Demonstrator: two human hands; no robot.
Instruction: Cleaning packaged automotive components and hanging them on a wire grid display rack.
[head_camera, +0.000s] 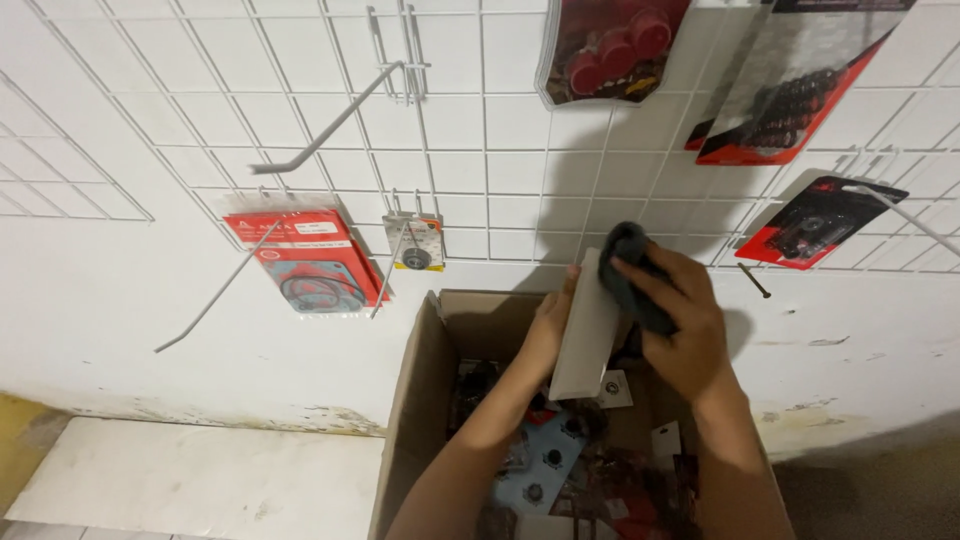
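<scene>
Fingers of the left hand (548, 335) are curled around the back edge of a flat white card package (587, 328), clamped on it and holding it nearly upright over the open cardboard box (415, 390); only the thumb side and knuckles show, the fingertips being hidden behind the package.

Starting at the far left, a white wire grid panel (200, 130) covers the white wall, and a long bare peg hook (325, 125) juts out of it. Lower down hangs a red blister pack (305, 262) with a dark ring-shaped part inside, with another bare hook (215, 290) slanting down in front of it. Just to its right a small carded round part (416, 245) hangs on a short hook. Below these, a pale slab (200, 480) lies on the floor beside the box.

The box stands against the wall with its flaps up, and inside it lie more carded parts (blue, white and red backings, jumbled together) (550, 465).

To the right of the package, the right hand (680, 320) grips a dark grey cloth (630, 275), fingers closed on it, and presses the cloth against the top front face of the package.

Above the hands hang a pack of red round parts (610, 45) and, further right, two red-and-black packs (800, 85) with dark parts. At the far right another red-and-black pack (825, 220) hangs on a hook, and a dark nail (755, 281) sticks from the wall just below it.
</scene>
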